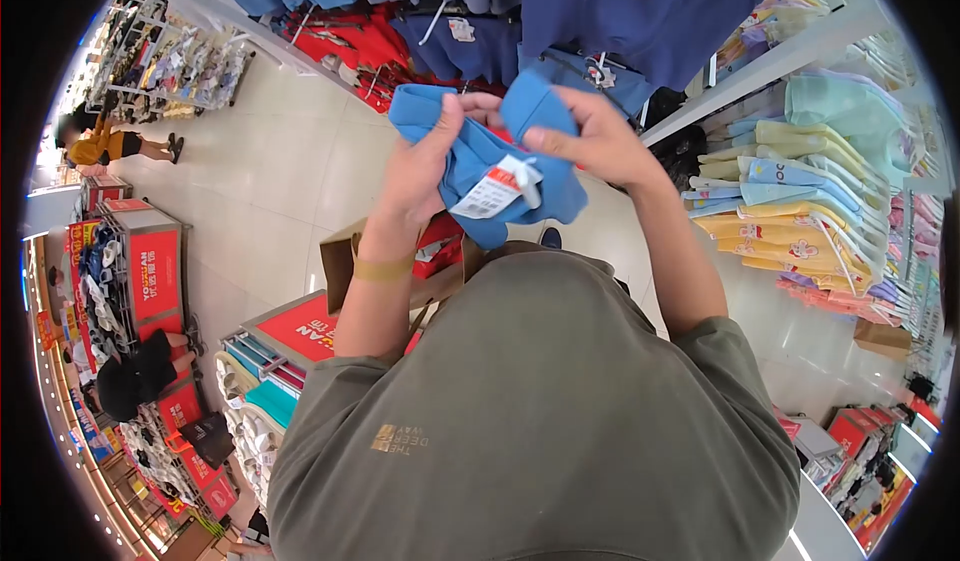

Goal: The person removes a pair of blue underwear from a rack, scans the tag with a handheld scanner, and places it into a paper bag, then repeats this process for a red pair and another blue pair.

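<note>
A blue cloth garment (465,166) is bunched up between my hands in front of my chest. A white and red price tag (497,189) hangs on its front. My left hand (425,156) is closed on the left side of the cloth, thumb on top. On the other side, my right hand (590,141) pinches a folded flap between thumb and fingers; this flap is slightly blurred. Below the garment is an open cardboard box (345,261) with red items inside, partly covered by my left forearm.
Racks of navy shorts (640,21) and red clothes (345,46) stand ahead. Children's clothes (800,226) hang at right. A red-topped display stand (295,326) is near my left elbow. A person in yellow (118,146) stands far left; another, in black (140,373), is lower left.
</note>
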### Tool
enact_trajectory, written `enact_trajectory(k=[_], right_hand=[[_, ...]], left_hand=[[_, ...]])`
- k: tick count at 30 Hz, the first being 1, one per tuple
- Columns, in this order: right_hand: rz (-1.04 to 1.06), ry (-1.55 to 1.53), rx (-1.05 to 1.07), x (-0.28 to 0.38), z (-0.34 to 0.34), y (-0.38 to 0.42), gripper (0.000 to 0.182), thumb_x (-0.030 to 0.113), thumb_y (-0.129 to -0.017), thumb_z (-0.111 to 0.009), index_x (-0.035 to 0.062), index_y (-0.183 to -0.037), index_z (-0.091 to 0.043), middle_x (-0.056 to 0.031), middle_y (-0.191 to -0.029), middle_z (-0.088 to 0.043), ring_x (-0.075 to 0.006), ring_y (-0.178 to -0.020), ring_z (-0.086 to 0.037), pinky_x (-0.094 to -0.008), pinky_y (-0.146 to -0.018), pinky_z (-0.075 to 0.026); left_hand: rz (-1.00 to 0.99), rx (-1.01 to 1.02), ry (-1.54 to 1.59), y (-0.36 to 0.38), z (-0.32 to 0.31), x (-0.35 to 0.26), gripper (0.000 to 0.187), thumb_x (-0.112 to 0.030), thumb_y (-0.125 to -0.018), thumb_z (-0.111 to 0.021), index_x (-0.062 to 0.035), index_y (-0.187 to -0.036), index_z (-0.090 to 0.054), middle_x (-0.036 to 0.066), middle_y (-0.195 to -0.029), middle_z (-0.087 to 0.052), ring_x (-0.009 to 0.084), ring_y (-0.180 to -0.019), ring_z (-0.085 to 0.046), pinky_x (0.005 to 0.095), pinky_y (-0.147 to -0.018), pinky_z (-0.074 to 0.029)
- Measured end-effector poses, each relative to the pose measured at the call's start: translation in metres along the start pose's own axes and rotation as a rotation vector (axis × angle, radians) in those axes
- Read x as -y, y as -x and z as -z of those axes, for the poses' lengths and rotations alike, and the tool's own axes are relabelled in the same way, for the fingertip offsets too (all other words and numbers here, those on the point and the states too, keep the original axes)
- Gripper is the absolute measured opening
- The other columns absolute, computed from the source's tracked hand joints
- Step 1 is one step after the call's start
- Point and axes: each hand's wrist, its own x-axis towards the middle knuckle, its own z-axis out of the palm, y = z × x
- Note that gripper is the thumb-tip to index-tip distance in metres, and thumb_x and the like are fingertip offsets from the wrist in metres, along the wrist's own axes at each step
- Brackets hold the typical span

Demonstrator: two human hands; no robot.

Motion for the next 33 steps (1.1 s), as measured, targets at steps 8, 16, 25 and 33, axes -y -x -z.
enact_trajectory(k=[8, 16, 25, 33], right_hand=[[-0.031, -0.456, -0.155, 0.024, -0.016, -0.026, 0.026, 0.016, -0.097, -0.059, 0.0007, -0.117, -0.059, -0.0068, -0.09, -0.068, -0.0107, -0.077, -0.067, -0.0241, -0.069, -0.057], [-0.034, -0.152, -0.499, -0.011, -0.043, -0.045, 0.021, 0.017, -0.097, -0.06, -0.0012, -0.107, -0.064, -0.0036, -0.091, -0.068, -0.0057, -0.076, -0.061, -0.0221, -0.07, -0.052], [0.11, -0.238, -0.719, -0.015, -0.086, -0.064, 0.022, 0.016, -0.099, -0.056, -0.0013, -0.112, -0.059, -0.0056, -0.097, -0.067, -0.009, -0.081, -0.064, -0.0244, -0.074, -0.054], [0.143, 0.429, -0.8, -0.028, -0.1, -0.081, 0.023, 0.021, -0.092, -0.065, -0.0006, -0.099, -0.061, -0.0074, -0.089, -0.065, -0.0152, -0.079, -0.06, -0.0305, -0.074, -0.05]], left_hand=[[0.059, 0.166, -0.014, 0.019, 0.011, 0.001, 0.048, -0.03, -0.092, -0.068, 0.0004, -0.125, -0.053, 0.007, -0.112, -0.065, 0.0183, -0.105, -0.062, 0.0342, -0.093, -0.05], [0.238, 0.121, 0.217, 0.02, 0.034, 0.003, 0.037, -0.006, -0.085, -0.071, 0.0011, -0.119, -0.059, 0.011, -0.11, -0.067, 0.0201, -0.095, -0.068, 0.0334, -0.084, -0.056], [0.316, 0.35, 0.53, 0.008, 0.066, -0.012, 0.051, -0.045, -0.099, -0.049, -0.0031, -0.127, -0.055, 0.011, -0.112, -0.067, 0.02, -0.096, -0.069, 0.0339, -0.082, -0.059], [0.347, 0.17, 0.273, 0.024, 0.081, -0.016, 0.029, -0.006, -0.084, -0.071, -0.0062, -0.112, -0.061, 0.005, -0.1, -0.067, 0.0175, -0.09, -0.069, 0.0343, -0.077, -0.059]])
